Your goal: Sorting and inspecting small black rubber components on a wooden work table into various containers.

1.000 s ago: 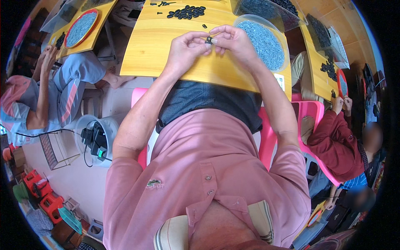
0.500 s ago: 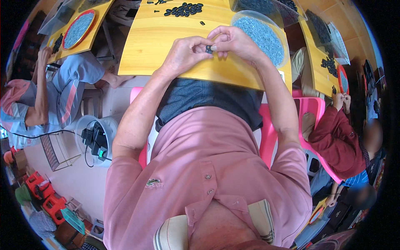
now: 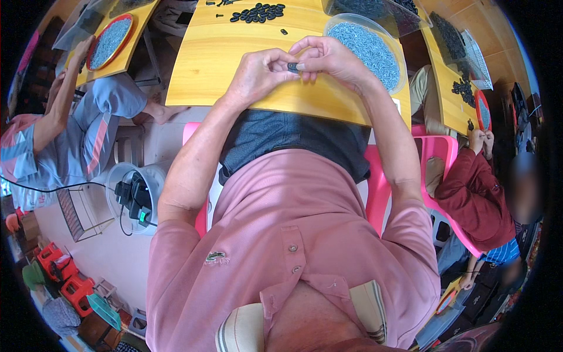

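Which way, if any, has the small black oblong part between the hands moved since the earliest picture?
Yes, toward the near edge of the yellow wooden table: the black part sits farther from the lone black oblong piece lying on it.

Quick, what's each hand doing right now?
Left hand: closed, pinching a small black part.
Right hand: fingertips at same part's right end; grip cannot be told.

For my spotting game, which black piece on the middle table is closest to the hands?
The lone black piece between the right hand and the cluster; others lie farther away.
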The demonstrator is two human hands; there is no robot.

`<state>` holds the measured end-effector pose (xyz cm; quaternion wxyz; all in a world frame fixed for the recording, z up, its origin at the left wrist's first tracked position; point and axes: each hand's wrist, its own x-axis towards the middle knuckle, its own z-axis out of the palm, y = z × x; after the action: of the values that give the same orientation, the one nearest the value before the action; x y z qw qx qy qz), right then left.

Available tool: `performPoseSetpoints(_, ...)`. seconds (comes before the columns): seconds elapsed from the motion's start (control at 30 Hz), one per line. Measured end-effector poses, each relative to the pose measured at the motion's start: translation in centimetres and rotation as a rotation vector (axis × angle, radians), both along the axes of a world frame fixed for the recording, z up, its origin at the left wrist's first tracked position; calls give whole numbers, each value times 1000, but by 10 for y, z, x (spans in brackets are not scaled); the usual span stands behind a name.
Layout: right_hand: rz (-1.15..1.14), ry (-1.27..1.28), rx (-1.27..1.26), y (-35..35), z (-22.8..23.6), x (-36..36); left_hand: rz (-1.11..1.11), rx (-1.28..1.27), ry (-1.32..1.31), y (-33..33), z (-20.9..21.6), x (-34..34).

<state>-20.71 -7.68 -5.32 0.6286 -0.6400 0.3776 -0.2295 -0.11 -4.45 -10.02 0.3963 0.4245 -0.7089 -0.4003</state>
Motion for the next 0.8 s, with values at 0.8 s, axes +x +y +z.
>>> performPoseSetpoints(0.8,-81,-111,-67,-2,-12,6,82,-50,126,5,4,-6)
